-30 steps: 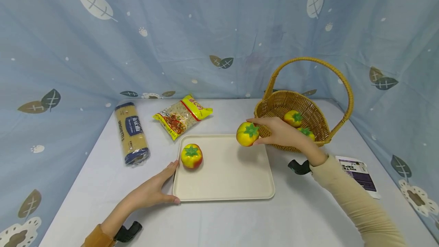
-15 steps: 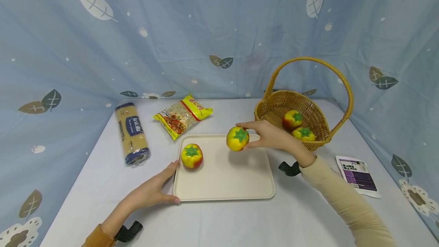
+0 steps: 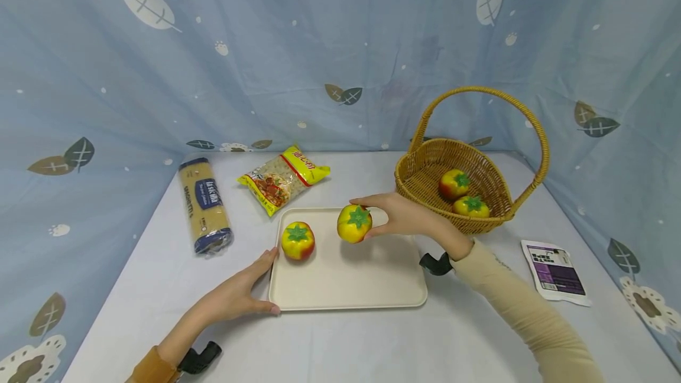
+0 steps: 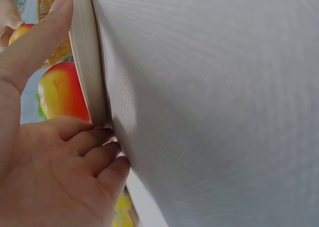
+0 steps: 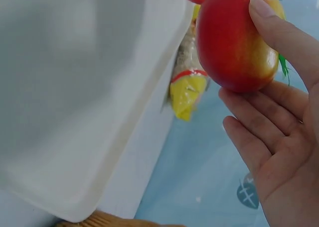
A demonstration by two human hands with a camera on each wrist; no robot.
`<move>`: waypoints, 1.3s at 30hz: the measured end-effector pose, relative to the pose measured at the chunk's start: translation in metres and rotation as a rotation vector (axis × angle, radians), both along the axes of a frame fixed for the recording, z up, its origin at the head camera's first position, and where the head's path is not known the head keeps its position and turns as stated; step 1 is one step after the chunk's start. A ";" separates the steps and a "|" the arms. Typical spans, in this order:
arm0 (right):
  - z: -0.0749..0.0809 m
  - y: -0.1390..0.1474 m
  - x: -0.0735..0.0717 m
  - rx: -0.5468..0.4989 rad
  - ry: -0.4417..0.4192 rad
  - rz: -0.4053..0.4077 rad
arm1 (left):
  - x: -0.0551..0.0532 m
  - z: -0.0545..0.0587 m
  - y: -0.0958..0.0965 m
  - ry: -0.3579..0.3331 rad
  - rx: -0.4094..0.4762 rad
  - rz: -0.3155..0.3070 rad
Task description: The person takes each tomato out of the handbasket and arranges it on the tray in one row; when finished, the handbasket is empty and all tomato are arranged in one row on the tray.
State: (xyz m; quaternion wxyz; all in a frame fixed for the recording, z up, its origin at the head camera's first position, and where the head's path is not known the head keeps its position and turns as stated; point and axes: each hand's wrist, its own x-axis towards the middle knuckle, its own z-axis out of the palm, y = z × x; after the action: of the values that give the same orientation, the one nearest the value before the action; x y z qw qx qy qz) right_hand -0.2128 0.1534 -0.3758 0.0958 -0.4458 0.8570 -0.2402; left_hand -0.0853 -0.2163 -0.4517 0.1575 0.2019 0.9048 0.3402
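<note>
My right hand pinches a yellow-and-red persimmon with a green leafy top, between thumb and fingers, above the cream tray. In the right wrist view the persimmon's red underside faces the camera. A second persimmon sits at the tray's left side. Spread along the tray's left edge, my left hand has its thumb by the near corner and its fingertips farther up. The left wrist view shows its fingers loosely bent against the rim.
Behind the right hand stands a wicker basket with a tall handle and two more persimmons inside. A spaghetti pack lies at the left, and a yellow food bag behind the tray. At the right lies a white-and-purple packet.
My right hand has carried the persimmon leftward and slightly nearer over the tray, away from the basket. My left hand has stayed at the tray's edge.
</note>
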 end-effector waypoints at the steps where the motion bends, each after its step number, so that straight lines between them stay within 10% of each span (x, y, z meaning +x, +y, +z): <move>1: 0.000 -0.001 0.000 0.003 -0.002 0.001 | 0.000 0.000 0.000 0.001 0.000 0.000; 39: -0.029 -0.041 0.003 0.015 -0.054 0.096 | 0.000 0.001 0.000 -0.006 0.007 0.003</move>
State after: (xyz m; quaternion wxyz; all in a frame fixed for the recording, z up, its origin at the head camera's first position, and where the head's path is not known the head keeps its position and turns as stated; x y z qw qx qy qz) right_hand -0.2099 0.1125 -0.4044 0.1336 -0.4790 0.8335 -0.2410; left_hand -0.0855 -0.2165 -0.4511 0.1587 0.1999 0.9035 0.3443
